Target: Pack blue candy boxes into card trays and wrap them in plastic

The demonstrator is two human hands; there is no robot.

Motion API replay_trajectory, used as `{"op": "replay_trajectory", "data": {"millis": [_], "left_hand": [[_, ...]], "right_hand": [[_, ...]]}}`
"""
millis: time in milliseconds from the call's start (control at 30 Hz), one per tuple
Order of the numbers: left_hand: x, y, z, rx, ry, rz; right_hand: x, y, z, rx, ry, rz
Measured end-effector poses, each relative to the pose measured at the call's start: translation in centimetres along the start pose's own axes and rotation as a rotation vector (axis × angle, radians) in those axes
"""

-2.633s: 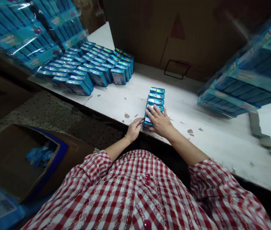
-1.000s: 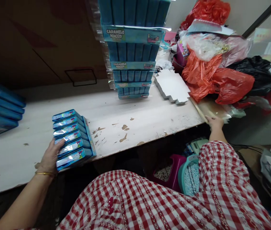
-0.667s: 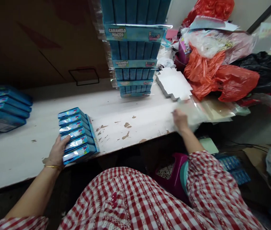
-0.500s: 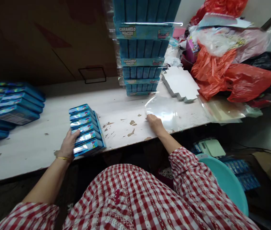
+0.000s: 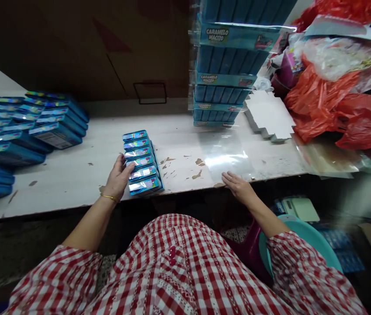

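Note:
On the white worktop stands a display tray of small blue boxes [image 5: 142, 162], set in one row with shiny printed tops facing up. My left hand [image 5: 118, 177] is at the tray's left side, its thumb touching the boxes and its fingers apart from the thumb. A clear plastic film [image 5: 226, 159] lies flat to the right of the tray. The outstretched fingers of my right hand [image 5: 237, 186] rest at the film's front edge, by the edge of the worktop; the thumb is hidden.
A tall stack of film-wrapped blue trays [image 5: 220, 94] stands behind. Many blue boxes [image 5: 57, 131] fill the left. White flattened cartons [image 5: 268, 113], red plastic bags [image 5: 329, 100] and clear sheets [image 5: 323, 159] lie right. Below the worktop [image 5: 83, 188] is a teal basin [image 5: 316, 240].
The view has swung left. My left thumb has slid back toward the boxes' left edge. My right hand has moved from the film's left side to its front edge, its fingers now straightened.

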State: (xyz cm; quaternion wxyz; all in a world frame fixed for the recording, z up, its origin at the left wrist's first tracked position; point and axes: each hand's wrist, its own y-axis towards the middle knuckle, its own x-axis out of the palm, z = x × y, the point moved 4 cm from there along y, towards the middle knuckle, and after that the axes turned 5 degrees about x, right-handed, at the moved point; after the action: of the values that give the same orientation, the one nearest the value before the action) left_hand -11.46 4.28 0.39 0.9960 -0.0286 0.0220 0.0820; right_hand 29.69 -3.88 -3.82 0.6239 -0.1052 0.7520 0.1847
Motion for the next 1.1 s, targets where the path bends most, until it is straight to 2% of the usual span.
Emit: {"op": "replay_trajectory", "data": {"millis": [100, 167, 233, 300, 333, 367, 433, 533, 567, 633, 700, 767, 833, 967, 1033, 1100], "left_hand": [[-1.3, 0.0, -0.3, -0.011, 0.047, 0.078], [-2.2, -0.4, 0.2, 0.045, 0.096, 0.1], [-2.5, -1.3, 1.3, 0.156, 0.163, 0.121], [-1.9, -2.8, 3.0, 0.281, 0.236, 0.093], [-1.0, -3.6, 3.9, 0.328, 0.266, 0.033], [0.2, -4.4, 4.9, 0.369, 0.294, -0.05], [3.0, -5.6, 6.8, 0.451, 0.345, -0.264], [6.1, -5.8, 9.4, 0.704, 0.475, -0.399], [6.5, -5.4, 9.9, 0.785, 0.512, -0.425], [6.6, -4.4, 10.4, 0.911, 0.57, -0.485], [5.7, -3.4, 10.2, 0.986, 0.616, -0.485], [4.5, -2.8, 9.7, 1.003, 0.632, -0.397], [3.4, -2.5, 9.3, 0.972, 0.631, -0.283], [2.2, -2.8, 8.6, 0.882, 0.633, -0.134], [1.7, -3.1, 8.3, 0.861, 0.624, -0.104], [1.3, -3.3, 8.0, 0.871, 0.639, -0.126]], "right_hand": [[-0.3, -0.4, 0.2, 0.072, 0.165, 0.064], [-0.7, -0.4, 1.1, 0.207, 0.334, 0.117], [-1.4, 0.1, 1.8, 0.385, 0.531, 0.171], [-2.6, 1.6, 1.2, 0.507, 0.683, 0.26], [-3.5, 2.7, 0.2, 0.519, 0.714, 0.329], [-4.5, 4.1, -1.3, 0.488, 0.707, 0.4], [-6.6, 7.5, -5.7, 0.324, 0.603, 0.501], [-8.6, 12.5, -13.4, -0.034, 0.418, 0.413], [-8.9, 13.6, -15.3, -0.117, 0.383, 0.385], [-9.4, 15.2, -17.5, -0.195, 0.366, 0.363], [-9.4, 16.2, -18.0, -0.208, 0.412, 0.32], [-8.9, 16.9, -17.8, -0.216, 0.478, 0.241], [-8.2, 17.4, -17.6, -0.209, 0.488, 0.207], [-6.6, 18.3, -18.1, -0.169, 0.473, 0.256], [-5.9, 18.8, -18.5, -0.171, 0.56, 0.215], [-5.5, 19.4, -18.9, -0.141, 0.659, 0.145]]}}
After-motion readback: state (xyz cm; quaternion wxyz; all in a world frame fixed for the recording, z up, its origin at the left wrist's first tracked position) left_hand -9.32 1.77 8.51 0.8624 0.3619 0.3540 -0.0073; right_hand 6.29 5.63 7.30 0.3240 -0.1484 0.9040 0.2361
